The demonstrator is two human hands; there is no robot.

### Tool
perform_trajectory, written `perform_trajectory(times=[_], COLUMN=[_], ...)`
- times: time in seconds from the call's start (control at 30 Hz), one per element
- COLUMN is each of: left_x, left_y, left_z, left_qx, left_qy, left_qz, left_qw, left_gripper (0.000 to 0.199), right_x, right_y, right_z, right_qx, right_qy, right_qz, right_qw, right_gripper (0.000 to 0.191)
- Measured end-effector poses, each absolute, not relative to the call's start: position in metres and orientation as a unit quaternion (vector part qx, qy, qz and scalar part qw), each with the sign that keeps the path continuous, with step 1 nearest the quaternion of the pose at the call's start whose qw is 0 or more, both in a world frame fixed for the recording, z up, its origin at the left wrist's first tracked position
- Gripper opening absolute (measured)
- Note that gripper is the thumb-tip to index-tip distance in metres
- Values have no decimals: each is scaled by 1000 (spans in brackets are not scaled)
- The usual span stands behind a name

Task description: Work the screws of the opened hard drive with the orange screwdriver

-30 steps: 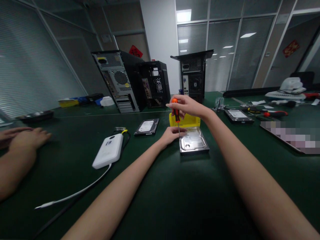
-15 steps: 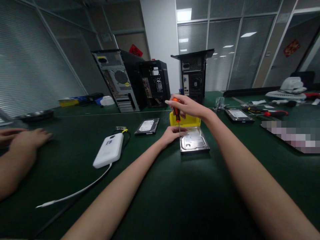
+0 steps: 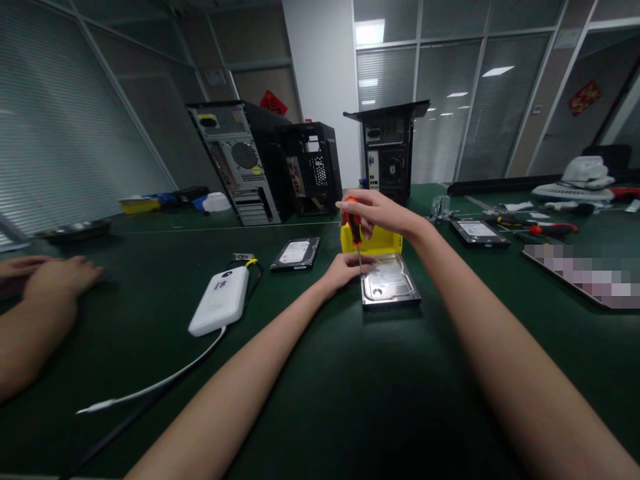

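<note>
A silver hard drive (image 3: 393, 283) lies flat on the green table in front of me. My left hand (image 3: 345, 270) grips its left edge, with fingers resting over the top near the far left corner. Above it, my right hand (image 3: 373, 210) is closed round the red and black handle of a screwdriver (image 3: 355, 230). The shaft points down, nearly upright, and its tip meets the drive's left edge beside my left fingers. Just behind the drive stands a yellow box (image 3: 373, 240), partly covered by my right hand.
A white power bank (image 3: 220, 301) with a cable and another hard drive (image 3: 296, 254) lie to the left. Computer cases (image 3: 245, 160) stand behind. At right are a third drive (image 3: 479, 232), red-handled pliers (image 3: 553, 229) and a blurred flat object (image 3: 580, 273). Another person's hands (image 3: 60, 277) rest at far left.
The view has shifted very slightly. Both my hands, the screwdriver and the hard drive keep nearly the same places.
</note>
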State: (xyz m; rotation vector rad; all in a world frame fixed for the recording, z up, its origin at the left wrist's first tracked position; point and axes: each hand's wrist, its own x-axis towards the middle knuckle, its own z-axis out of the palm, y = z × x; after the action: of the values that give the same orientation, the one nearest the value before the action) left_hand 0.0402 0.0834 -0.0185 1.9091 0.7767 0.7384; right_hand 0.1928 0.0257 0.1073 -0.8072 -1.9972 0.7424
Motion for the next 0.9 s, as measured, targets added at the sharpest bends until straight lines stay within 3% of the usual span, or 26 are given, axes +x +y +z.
perform_trajectory(times=[0.43, 0.67, 0.9], left_x=[41, 42, 41], left_y=[81, 78, 82], left_z=[-17, -15, -17], left_qx=[762, 760, 771], left_qy=[324, 327, 318], left_qz=[306, 304, 301], left_qw=[469, 473, 462], left_gripper=[28, 30, 30], right_x=[188, 188, 190], right_y=[22, 27, 23], right_z=[104, 102, 106], right_qx=[-331, -333, -342], right_qy=[-796, -776, -766], right_qz=[291, 341, 374], right_qw=[415, 413, 395], right_gripper=[23, 34, 23])
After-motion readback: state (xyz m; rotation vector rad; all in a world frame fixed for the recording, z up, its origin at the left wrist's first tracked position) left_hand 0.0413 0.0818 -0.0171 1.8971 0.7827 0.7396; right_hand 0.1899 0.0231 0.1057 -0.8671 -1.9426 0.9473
